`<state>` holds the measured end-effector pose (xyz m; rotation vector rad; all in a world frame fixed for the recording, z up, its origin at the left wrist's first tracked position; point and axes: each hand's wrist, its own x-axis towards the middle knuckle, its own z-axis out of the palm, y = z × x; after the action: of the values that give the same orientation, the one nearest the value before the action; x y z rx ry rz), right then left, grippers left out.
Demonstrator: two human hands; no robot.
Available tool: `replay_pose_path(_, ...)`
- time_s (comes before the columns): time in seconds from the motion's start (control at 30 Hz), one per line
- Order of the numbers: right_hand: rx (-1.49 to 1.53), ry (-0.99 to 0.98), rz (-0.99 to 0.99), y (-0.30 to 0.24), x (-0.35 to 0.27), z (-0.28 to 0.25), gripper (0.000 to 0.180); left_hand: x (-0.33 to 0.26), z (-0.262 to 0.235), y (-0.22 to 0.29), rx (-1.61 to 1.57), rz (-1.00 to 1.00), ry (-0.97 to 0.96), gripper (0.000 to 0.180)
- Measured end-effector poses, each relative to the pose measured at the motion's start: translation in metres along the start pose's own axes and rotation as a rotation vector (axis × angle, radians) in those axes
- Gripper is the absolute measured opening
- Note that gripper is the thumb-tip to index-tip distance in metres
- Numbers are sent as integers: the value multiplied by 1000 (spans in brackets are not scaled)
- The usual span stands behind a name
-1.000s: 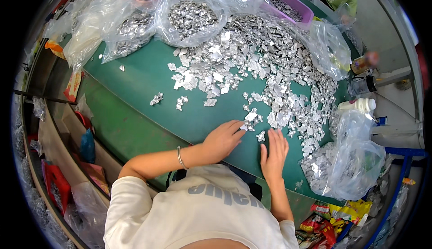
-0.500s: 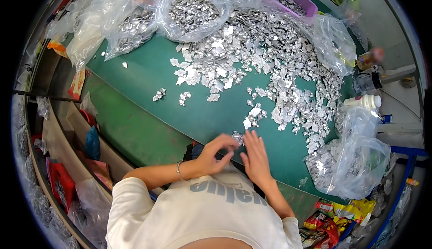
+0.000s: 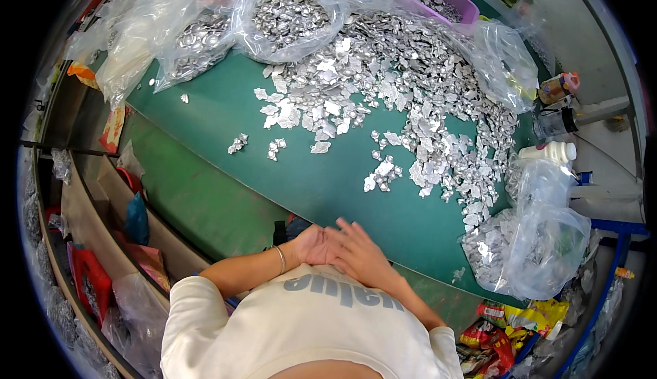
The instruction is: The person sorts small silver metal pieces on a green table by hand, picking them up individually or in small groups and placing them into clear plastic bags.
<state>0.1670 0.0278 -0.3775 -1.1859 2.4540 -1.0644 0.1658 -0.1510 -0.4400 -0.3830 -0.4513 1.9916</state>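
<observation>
At the table's near edge, close against my shirt, my two hands meet. My left hand (image 3: 314, 245) is turned palm up, its fingers covered by the other hand, so whether anything lies in it is hidden. Across it rests my right hand (image 3: 361, 250), fingers stretched and spread, gripping nothing visible. Nearest to them on the green table lies a small cluster of silvery metal pieces (image 3: 383, 175) with knobbly outlines. Two smaller clumps, one metal clump (image 3: 276, 149) and another clump (image 3: 237, 143), sit further left. A wide heap of such pieces (image 3: 404, 71) spreads beyond.
Clear plastic bags of metal pieces stand at the back, one an open bag (image 3: 239, 26). A purple bin (image 3: 469, 13) is behind the heap. On the right are a tied plastic bag (image 3: 547, 242), a white bottle (image 3: 558, 152) and a dark-lidded jar (image 3: 554, 124). Colourful packets (image 3: 540, 316) lie below.
Both hands have drawn back from the tabletop toward my body and come together. The metal piece that lay by my fingertips no longer shows on the table.
</observation>
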Motion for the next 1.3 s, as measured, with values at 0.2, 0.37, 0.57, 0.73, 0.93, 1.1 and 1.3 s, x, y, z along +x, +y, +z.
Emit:
replay_pose_path(0.2, 290, 312, -58, 2, -2, -10, 26, 5, -16, 3, 427, 68, 843, 43)
replay_pose_path(0.37, -436, 727, 577, 48, -29, -76, 32, 12, -22, 3, 483, -151, 459, 36)
replay_pose_path(0.57, -379, 513, 633, 44, -57, -46, 46, 25, 7, -13, 855, -230, 560, 31)
replay_pose_path(0.73, -411, 592, 607, 72, -41, -78, 52, 36, 13, -17, 840, -260, 505, 32)
replay_pose_path(0.93, -410, 455, 590, 50, -58, -53, 50, 55, 7, -27, 652, -257, 509, 37)
replay_pose_path(1.1, -253, 394, 547, 1, -71, -27, 49, 56, -11, -24, 365, -280, 327, 36)
replay_pose_path(1.3, -52, 476, 67, -1, -91, 14, 36, 45, -45, -20, 254, -203, 298, 31)
